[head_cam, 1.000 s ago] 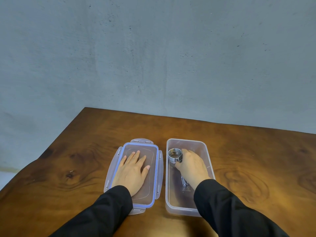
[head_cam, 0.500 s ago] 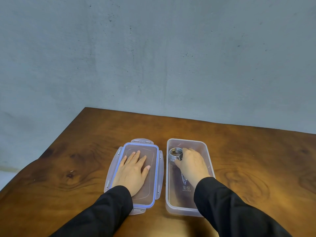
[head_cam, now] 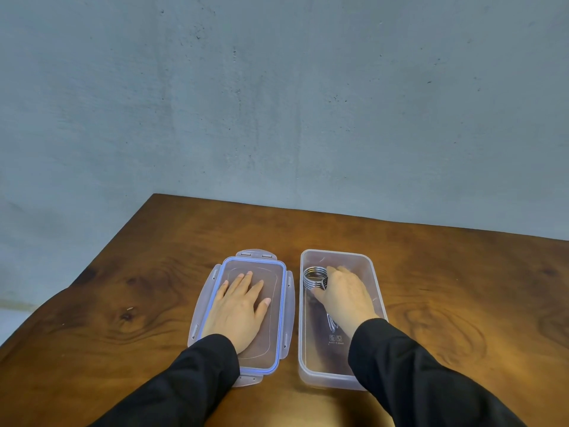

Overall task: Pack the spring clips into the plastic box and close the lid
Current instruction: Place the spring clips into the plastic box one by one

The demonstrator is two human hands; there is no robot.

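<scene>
Desk (head_cam: 431,272): polished brown wood, swirling grain and dark knots, soft sheen. Plastic box (head_cam: 377,282): clear, smooth, slightly frosted plastic. Lid (head_cam: 288,291): same translucent plastic, blue seal strip. Spring clips (head_cam: 312,277): bright, glossy metal wire. Sleeves (head_cam: 415,374): matt black cloth. Wall (head_cam: 277,103): rough, matt grey, speckled.

I am looking down at a wooden table (head_cam: 431,288) with a glossy, dark brown top, where swirling grain and a few darker knots (head_cam: 126,317) are showing on my left side. Light is glinting off the surface toward my right. The table's left edge is running unevenly, curving in and out. Behind the table, a grey-blue wall (head_cam: 277,103) is filling the upper half of my view, its rough surface speckled with small dark marks. A paler strip of floor (head_cam: 12,318) is showing at the far left.
</scene>
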